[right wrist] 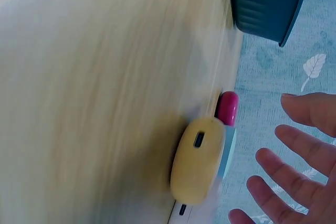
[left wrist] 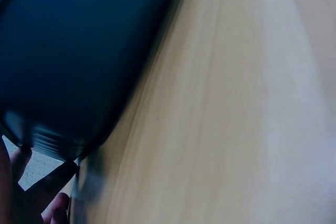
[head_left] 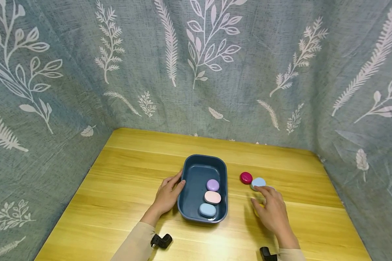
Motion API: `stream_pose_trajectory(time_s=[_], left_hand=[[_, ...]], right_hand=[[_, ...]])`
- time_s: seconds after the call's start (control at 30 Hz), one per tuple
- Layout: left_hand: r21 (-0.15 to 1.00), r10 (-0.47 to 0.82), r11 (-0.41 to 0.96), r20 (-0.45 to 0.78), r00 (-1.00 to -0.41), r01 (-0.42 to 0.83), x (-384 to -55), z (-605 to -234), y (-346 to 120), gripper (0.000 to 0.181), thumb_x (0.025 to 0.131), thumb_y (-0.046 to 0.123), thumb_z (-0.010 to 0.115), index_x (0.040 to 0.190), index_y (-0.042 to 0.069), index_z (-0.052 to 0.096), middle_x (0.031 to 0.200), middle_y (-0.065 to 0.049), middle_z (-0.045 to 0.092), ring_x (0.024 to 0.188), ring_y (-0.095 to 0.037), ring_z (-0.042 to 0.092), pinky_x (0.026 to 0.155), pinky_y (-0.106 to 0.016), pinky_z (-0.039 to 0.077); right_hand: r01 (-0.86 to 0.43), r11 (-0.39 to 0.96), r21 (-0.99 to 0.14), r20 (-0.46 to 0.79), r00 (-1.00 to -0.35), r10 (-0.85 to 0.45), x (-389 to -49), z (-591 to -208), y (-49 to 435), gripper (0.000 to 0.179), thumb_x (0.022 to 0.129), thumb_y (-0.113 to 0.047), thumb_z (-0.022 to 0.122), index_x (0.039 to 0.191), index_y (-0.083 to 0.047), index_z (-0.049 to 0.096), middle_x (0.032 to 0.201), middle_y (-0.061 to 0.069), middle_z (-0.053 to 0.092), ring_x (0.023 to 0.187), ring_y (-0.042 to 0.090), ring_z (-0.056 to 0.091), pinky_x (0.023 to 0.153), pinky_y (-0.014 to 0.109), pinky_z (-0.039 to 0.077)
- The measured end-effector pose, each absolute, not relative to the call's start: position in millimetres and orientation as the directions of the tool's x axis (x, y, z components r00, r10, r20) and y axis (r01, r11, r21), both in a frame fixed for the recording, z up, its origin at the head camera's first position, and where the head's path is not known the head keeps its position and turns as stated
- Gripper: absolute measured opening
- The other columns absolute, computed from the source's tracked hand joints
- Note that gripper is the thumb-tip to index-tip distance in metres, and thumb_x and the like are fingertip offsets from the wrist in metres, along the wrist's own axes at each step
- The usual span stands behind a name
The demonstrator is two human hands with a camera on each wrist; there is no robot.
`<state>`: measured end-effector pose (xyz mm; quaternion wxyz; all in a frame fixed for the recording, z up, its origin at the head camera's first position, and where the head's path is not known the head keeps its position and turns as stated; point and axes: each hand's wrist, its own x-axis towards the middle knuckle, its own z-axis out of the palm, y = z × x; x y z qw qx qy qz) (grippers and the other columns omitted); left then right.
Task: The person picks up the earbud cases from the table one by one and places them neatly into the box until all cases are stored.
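A dark blue rectangular bin stands on the table, with my left hand resting against its left wall and rim. In the left wrist view, fingertips touch the outside of the bin. Over a yellow rounded case hovers my right hand, fingers spread and apart from it. That case has a small port and is mostly hidden by the hand in the head view. Just beyond the fingers lie a light blue case and a magenta one. A whitish case shows partly.
Inside the bin, along its right side, are a purple round piece, a pale pink oval piece and a light blue oval piece. A patterned curtain encloses the wooden table at the back and sides.
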<state>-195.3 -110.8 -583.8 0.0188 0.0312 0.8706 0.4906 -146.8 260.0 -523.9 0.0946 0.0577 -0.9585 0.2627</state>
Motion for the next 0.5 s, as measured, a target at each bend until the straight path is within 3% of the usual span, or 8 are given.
stream_pose_trajectory(time_s=[0.5], left_hand=[[0.852,0.074,0.522,-0.003,-0.997,0.036,-195.6,-583.8,-111.0,0.056,0.104,0.065,0.045,0.157,0.049,0.039,0.153,-0.002,0.054,0.145,-0.025,0.041,0.115,-0.06,0.031]], right_hand=[[-0.03,0.885,-0.465,0.134,-0.99,0.037,-144.4,-527.5,282.0,0.044,0.095,-0.018,0.071,0.137,-0.004,0.065,0.143,0.025,0.056,0.133,0.05,0.043,0.098,0.065,0.036]])
